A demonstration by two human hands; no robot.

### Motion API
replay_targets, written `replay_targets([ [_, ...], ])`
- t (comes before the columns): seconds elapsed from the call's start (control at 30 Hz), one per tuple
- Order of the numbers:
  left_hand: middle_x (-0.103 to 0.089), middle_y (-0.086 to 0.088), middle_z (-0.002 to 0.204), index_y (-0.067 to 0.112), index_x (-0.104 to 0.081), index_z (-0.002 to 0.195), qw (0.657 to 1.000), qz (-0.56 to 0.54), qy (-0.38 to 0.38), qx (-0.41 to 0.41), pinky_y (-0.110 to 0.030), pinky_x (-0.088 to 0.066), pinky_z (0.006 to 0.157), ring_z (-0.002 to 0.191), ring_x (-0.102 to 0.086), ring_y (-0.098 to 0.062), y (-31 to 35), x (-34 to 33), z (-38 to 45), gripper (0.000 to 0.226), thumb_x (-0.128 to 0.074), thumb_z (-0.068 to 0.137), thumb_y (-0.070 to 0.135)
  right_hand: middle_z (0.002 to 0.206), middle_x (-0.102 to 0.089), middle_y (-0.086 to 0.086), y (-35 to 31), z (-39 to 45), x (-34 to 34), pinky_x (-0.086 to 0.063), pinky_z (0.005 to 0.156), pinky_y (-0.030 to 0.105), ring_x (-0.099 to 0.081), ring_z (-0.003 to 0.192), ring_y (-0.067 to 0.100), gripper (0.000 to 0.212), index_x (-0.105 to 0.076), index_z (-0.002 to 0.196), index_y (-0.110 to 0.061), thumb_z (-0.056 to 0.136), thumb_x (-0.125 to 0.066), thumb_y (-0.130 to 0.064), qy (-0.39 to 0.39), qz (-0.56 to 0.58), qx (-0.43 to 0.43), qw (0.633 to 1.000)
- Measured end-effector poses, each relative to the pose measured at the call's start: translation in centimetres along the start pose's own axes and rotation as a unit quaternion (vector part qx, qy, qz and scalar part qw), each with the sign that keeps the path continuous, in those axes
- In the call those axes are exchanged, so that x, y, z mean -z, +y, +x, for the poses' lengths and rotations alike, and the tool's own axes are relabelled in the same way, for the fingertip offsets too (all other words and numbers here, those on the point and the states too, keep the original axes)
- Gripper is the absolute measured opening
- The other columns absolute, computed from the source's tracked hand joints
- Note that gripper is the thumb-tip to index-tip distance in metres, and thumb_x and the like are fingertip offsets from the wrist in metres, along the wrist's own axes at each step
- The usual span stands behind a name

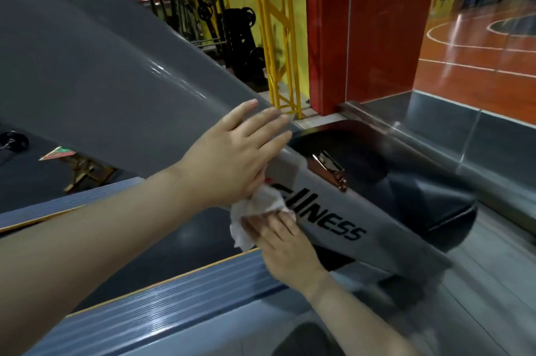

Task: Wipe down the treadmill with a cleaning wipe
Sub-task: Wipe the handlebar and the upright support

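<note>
Your right hand [278, 236] presses the crumpled wipe [258, 210] flat-fingered against the treadmill's grey upright [333, 210], beside the lettering, while your left hand [232, 155] rests open above it, probably steadying you as you scrub

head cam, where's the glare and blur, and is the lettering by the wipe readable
Head view: ceiling light glares off the grey upright and the chrome clip; the far court floor and the lower-right edge smear with wide-angle blur; the black lettering is sharp, its start hidden under the wipe and right hand.
</note>
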State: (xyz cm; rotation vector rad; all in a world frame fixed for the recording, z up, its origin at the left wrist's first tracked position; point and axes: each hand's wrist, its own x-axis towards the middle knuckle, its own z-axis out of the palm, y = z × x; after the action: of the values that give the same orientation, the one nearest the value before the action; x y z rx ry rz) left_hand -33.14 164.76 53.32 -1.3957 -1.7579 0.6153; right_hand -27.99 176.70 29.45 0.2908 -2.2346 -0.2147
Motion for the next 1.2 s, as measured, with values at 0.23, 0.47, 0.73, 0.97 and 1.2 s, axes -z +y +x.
replay_targets([
  [0.23,-0.048,-0.014,0.149,0.009,-0.049,0.144,0.999,-0.033,-0.019,-0.026,-0.050,-0.022,0.119,0.138,-0.045,-0.031,6.2,-2.4,2.9,0.054,-0.038,0.098,0.035,0.157,-0.024,0.020,1.3,0.0,1.5,-0.016,0.121,0.045,-0.015,0.149,0.032,0.067,-0.014,0.153,-0.004,0.093,-0.041,-0.017,0.063,0.090,-0.354,0.929],
  [0.47,-0.055,-0.015,0.142,0.007,-0.055,0.139,0.995,-0.070,-0.056,-0.053,-0.048,-0.024,0.115,0.131,-0.052,-0.033,8.7,-3.6,5.1,0.059,-0.030,0.093,0.035,0.164,-0.002,0.001,-3.2,-4.0,-1.3,-0.020,0.117,0.041,-0.002,0.151,0.021,0.059,-0.016,0.152,-0.009,0.101,-0.032,-0.035,0.064,0.151,-0.405,0.900],
  [0.73,-0.061,-0.019,0.131,0.001,-0.060,0.128,0.990,-0.109,-0.073,-0.046,-0.046,-0.028,0.110,0.121,-0.057,-0.036,12.0,-4.1,6.9,0.054,-0.032,0.091,0.028,0.158,-0.028,0.013,-0.9,-4.3,-2.7,-0.023,0.118,0.050,-0.018,0.149,0.031,0.059,-0.040,0.145,0.002,0.102,-0.037,-0.038,0.151,0.261,-0.439,0.846],
  [0.97,-0.030,-0.018,0.159,0.007,-0.033,0.152,0.991,-0.064,-0.109,-0.044,-0.051,-0.016,0.121,0.148,-0.024,-0.034,15.4,-5.5,9.1,0.064,-0.024,0.096,0.036,0.160,-0.021,0.010,3.2,-6.0,-3.5,-0.019,0.121,0.042,-0.020,0.148,0.024,0.056,-0.023,0.152,-0.019,0.097,-0.034,-0.023,0.277,0.352,-0.622,0.642],
  [1.2,-0.056,-0.013,0.135,0.006,-0.050,0.137,0.981,-0.022,-0.169,-0.094,-0.048,-0.001,0.121,0.133,-0.043,-0.032,18.7,-6.6,12.9,0.061,-0.017,0.094,0.032,0.162,-0.016,0.008,8.5,-12.1,-7.5,-0.015,0.122,0.034,-0.016,0.149,0.021,0.056,-0.016,0.155,-0.011,0.103,-0.034,-0.020,0.240,0.308,-0.724,0.569],
])
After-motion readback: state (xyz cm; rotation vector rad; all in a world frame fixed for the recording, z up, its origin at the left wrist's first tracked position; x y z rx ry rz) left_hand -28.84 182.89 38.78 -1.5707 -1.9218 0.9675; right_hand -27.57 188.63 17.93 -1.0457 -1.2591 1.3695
